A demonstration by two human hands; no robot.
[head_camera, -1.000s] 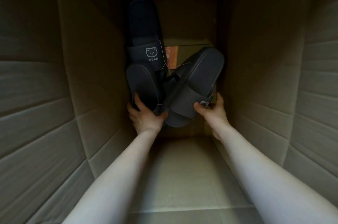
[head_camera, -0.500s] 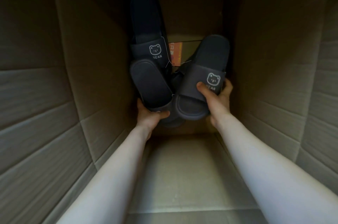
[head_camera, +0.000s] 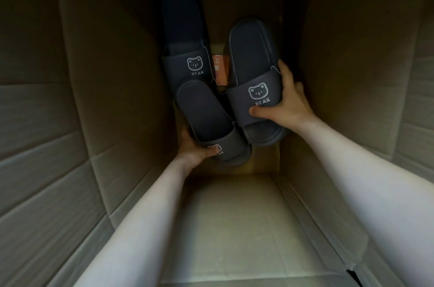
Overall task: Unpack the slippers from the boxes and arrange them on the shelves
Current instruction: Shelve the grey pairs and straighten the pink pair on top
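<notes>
Cardboard closes in on every side: both my bare forearms reach down into a deep box [head_camera: 98, 122], its walls dim and its floor pale beneath my wrists. My right hand [head_camera: 290, 103] grasps the right slipper [head_camera: 251, 59], a dark slide with a white bear face and the word BEAR printed on its strap. My thumb lies across the strap's lower edge just under the lettering. My fingers curl round the slipper's outer edge, the forefinger reaching up to the strap's top corner. This slipper points heel away from me and toe toward me, on the right of the box's far end. My left hand [head_camera: 195, 149] grips the toe end of the left slipper [head_camera: 202, 113], thumb pressed on its strap beside a bear print that only partly shows, the other fingers hidden under the sole. That slipper is tilted, heel away and to the left, its toe end meeting the toe of the right slipper. I cannot tell whether either one is lifted off the bottom. The left slipper's heel overlaps the strap of a third slipper [head_camera: 183, 28], which lies along the left wall at the far end, touched by neither hand. Between the third slipper and the right one an orange card [head_camera: 220, 68] shows, its print too small to read.
</notes>
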